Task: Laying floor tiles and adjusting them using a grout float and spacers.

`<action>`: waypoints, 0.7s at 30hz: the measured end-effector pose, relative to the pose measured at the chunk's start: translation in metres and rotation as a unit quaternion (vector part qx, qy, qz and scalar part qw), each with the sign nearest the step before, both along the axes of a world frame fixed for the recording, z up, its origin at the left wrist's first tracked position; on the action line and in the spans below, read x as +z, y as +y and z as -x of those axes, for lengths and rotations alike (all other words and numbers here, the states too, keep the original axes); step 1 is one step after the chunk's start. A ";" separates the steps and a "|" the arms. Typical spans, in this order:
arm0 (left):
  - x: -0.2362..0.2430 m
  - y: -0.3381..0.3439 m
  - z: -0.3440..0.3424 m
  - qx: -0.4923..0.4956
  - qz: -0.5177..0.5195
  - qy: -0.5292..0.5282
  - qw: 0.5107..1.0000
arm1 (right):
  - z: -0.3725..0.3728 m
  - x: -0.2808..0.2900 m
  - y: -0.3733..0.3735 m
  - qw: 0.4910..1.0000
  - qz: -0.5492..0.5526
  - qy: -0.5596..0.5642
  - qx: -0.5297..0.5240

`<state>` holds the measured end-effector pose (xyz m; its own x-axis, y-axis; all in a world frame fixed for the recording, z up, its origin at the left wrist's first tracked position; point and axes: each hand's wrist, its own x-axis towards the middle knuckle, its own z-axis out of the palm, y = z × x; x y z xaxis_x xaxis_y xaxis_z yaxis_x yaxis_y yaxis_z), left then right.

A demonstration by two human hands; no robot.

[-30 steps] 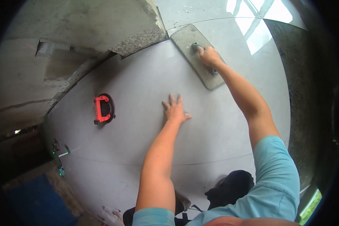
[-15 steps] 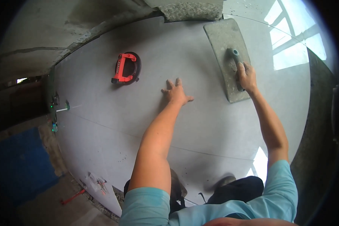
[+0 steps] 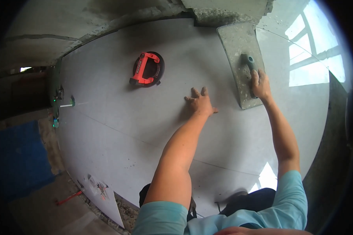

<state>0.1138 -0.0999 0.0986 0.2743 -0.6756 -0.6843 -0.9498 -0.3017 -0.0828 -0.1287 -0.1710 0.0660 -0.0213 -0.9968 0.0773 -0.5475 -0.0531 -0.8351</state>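
- Reaching forward with both bare arms from turquoise sleeves [image 3: 161,213], with the left nearly straight and the right slightly bent at the elbow.
- Splaying the left hand [image 3: 202,103] wide and empty, palm down against the tile floor [image 3: 117,125], below and right of the suction lifter [image 3: 150,70]; impossible to tell whether the whole palm touches.
- Wrapping the right hand [image 3: 261,85] around the near half of the handle [image 3: 250,62] of a grey float [image 3: 236,64], apparently flat on the floor, well to the right of the lifter.
- Compared with half a second ago: same grip and same spread fingers, but with the float now closer to the lifter and more nearly in front of the rough wall base [image 3: 223,15], above and right of the lifter.
- In the float: a long rectangle with rounded corners, speckled and stained with dried residue; in the handle, a dark bar with a round end.
- In the lifter: a round black disc under an angular red grip.
- Underfoot: smooth, pale grey tile, crossed below the lifter by a thin joint [image 3: 213,166] and glossy with window reflections [image 3: 309,74] far to its right.
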 end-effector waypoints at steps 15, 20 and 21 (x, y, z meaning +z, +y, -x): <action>-0.001 -0.002 0.004 0.000 0.015 0.020 1.000 | -0.041 -0.013 -0.041 0.993 -0.110 0.052 0.000; -0.009 0.006 -0.015 -0.025 0.019 0.004 0.999 | -0.068 0.004 -0.045 0.974 -0.223 -0.019 -0.042; -0.009 0.004 -0.014 -0.031 0.016 -0.003 0.999 | -0.062 0.003 -0.041 0.975 -0.217 -0.022 -0.041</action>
<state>0.1279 -0.0955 0.0898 0.2353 -0.7134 -0.6601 -0.9661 -0.2457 -0.0789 -0.0663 -0.2120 0.0690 -0.0959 -0.9300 -0.3550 -0.4977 0.3536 -0.7920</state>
